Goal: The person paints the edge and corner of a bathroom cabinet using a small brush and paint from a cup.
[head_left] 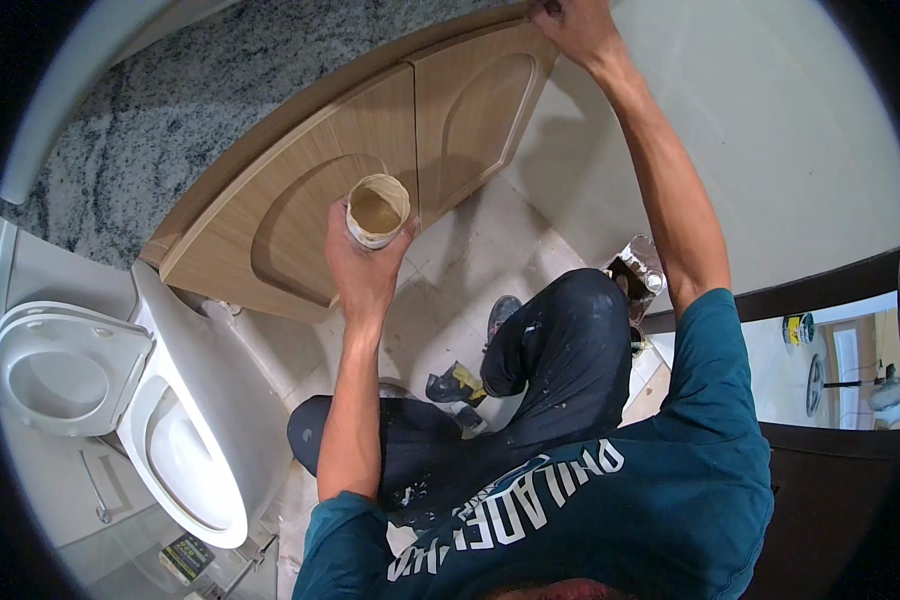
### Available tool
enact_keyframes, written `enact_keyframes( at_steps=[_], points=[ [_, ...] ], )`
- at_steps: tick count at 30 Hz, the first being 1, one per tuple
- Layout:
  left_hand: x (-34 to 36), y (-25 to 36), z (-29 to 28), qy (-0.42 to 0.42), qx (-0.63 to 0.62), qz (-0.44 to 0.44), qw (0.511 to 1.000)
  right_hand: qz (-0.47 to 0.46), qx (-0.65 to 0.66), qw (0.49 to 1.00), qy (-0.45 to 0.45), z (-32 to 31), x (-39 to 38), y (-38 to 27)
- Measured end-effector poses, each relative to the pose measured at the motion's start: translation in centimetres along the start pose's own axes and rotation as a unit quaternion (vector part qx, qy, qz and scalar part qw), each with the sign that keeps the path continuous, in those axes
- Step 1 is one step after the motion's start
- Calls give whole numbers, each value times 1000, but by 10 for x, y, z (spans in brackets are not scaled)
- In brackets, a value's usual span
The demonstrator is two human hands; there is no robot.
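Observation:
In front of the wooden cabinet doors (330,215), my left hand (362,268) is wrapped round a pale cup (372,240) with a stained rim and tan contents. The cup is held upright, its opening facing up at me. My right arm reaches far out to the upper right. There my right hand (578,35) is at the top corner of the right cabinet door, where it meets the wall. Its fingers are bent closed round something small and dark, too hidden to name.
A speckled grey stone countertop (200,90) tops the cabinet. A white toilet (240,480) with its lid up stands at the left. Crumpled dark and yellow cloth (455,385) lies on the tiled floor (435,315) by my shoe. A pale wall (770,150) rises at the right.

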State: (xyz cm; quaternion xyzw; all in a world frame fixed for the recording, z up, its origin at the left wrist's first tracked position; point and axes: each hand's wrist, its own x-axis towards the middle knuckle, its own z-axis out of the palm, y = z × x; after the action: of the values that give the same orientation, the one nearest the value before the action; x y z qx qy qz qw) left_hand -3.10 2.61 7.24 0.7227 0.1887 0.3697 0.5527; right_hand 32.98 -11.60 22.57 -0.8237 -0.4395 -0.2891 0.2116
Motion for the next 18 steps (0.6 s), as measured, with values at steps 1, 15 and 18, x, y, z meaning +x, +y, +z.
enact_keyframes(
  at_steps=[1,15,18],
  points=[
    [0,1,0,0,2,-2,1000,-6,-3,1000,-2,1,2,-1],
    [1,-4,0,4,20,7,1000,-40,34,998,21,-4,-3,-14],
    [0,-5,-5,11,27,6,1000,-29,50,998,18,-5,-3,-30]
  ],
)
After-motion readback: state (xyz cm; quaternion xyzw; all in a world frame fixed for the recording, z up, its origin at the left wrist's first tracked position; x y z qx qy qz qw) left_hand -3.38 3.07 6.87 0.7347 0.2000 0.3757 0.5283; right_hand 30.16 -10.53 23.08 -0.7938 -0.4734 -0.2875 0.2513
